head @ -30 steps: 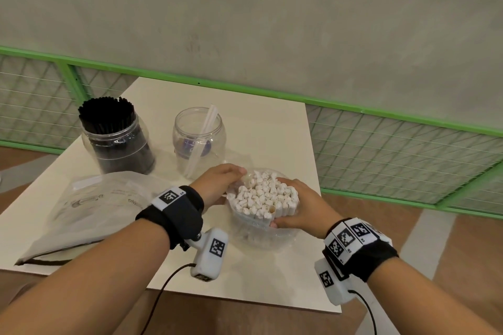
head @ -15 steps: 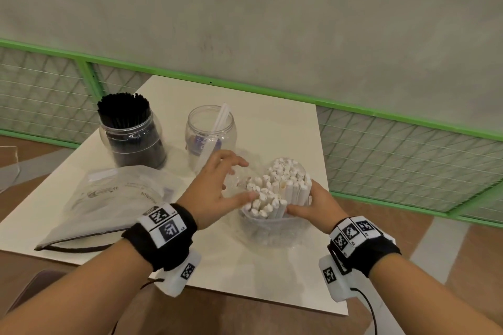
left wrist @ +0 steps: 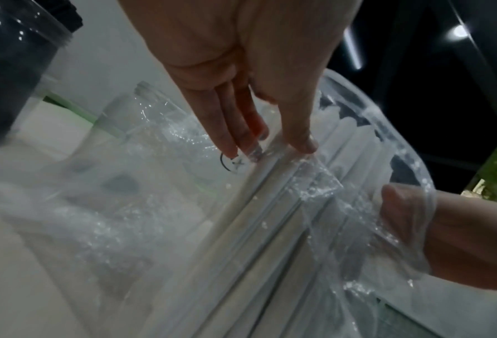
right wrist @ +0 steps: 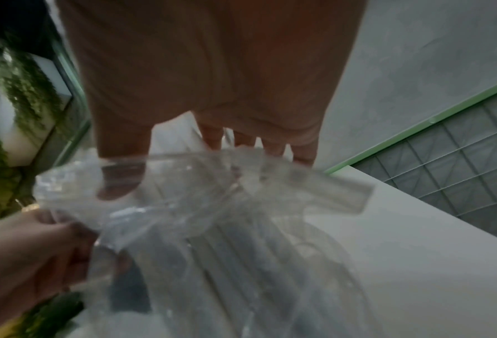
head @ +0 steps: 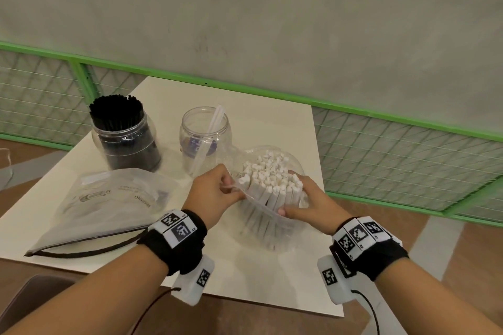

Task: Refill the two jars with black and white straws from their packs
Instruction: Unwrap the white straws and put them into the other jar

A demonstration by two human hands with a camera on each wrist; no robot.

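Observation:
A clear plastic pack (head: 268,228) of white straws (head: 272,174) stands tilted on the white table (head: 272,288), just in front of the jars. My left hand (head: 234,190) pinches the pack's open edge on the left; the left wrist view shows the fingers (left wrist: 241,141) and thumb on the film (left wrist: 319,185). My right hand (head: 290,196) grips the straw bundle at the pack's mouth, thumb (right wrist: 117,183) against the film. The clear jar (head: 204,141) holds one white straw. The other jar (head: 125,139) is packed with black straws.
A flattened clear zip pack (head: 109,198) lies on the table's left half, near its front edge. A green-framed mesh fence (head: 394,160) runs behind and to the right of the table. The table's right edge is close to my right hand.
My left hand was spread open against the straw tops; it now pinches the pack's edge. The straw tips stand further out of the pack, tilted away from me.

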